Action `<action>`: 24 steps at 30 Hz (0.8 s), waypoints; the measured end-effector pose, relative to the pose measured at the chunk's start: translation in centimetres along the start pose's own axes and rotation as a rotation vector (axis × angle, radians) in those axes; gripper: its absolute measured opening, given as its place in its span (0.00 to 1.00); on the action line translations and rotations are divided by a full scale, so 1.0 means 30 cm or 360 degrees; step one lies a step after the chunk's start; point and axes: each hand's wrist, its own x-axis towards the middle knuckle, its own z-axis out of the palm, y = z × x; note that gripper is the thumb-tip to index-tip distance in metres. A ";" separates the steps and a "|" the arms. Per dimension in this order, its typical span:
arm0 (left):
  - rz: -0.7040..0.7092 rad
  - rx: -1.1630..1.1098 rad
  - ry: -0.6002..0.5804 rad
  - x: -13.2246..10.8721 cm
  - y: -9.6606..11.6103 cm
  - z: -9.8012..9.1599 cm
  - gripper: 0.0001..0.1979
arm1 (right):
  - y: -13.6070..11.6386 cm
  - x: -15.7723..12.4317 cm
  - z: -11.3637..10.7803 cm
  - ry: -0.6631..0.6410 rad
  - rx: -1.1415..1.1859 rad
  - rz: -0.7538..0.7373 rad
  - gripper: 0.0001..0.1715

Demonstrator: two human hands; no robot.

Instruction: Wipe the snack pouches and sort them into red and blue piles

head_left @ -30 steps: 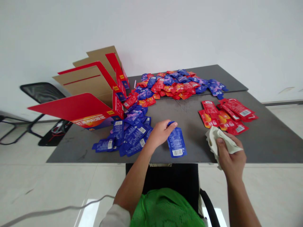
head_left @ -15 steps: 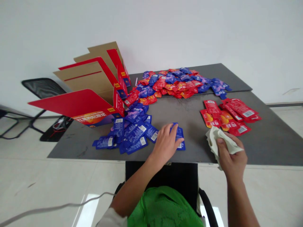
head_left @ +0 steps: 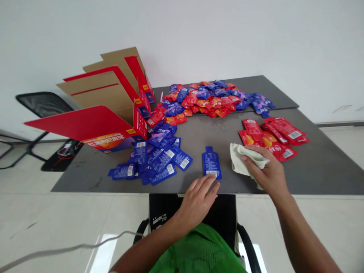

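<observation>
One blue sachet [head_left: 211, 163] lies flat near the table's front edge, its spout end pointing away from me and its barcode toward me. The fingertips of my left hand [head_left: 199, 199] rest at its near edge, stretched out and holding nothing. To the right, my right hand [head_left: 270, 174] grips a folded whitish cloth [head_left: 240, 159] just above the table. Several blue sachets [head_left: 160, 161] lie in a loose heap to the left of the single one. Beyond my right hand is a group of red sachets [head_left: 284, 131], partly hidden by that hand and the cloth.
Open red cardboard boxes [head_left: 113, 129] with raised flaps stand along the table's left side. A large mixed pile of red and blue sachets [head_left: 207, 98] covers the back of the grey table [head_left: 196, 132]. A black chair [head_left: 45, 104] stands beyond the left edge.
My left hand has drawn back toward me, uncovering the blue sachet. My right hand has brought the cloth leftward, closer to that sachet. The view has shifted slightly.
</observation>
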 end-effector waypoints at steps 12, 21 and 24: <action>-0.0027 -0.0061 -0.0023 -0.007 -0.012 0.065 0.15 | -0.020 0.147 0.246 -0.1016 -0.0211 -0.0931 0.28; -0.0072 -0.0100 -0.0144 0.030 -0.012 0.028 0.22 | -0.021 0.326 0.238 -0.0516 -0.0326 -0.0795 0.25; -0.0070 -0.0029 -0.0127 0.030 -0.005 0.031 0.24 | -0.087 0.209 0.169 -0.0615 -0.0128 -0.0872 0.28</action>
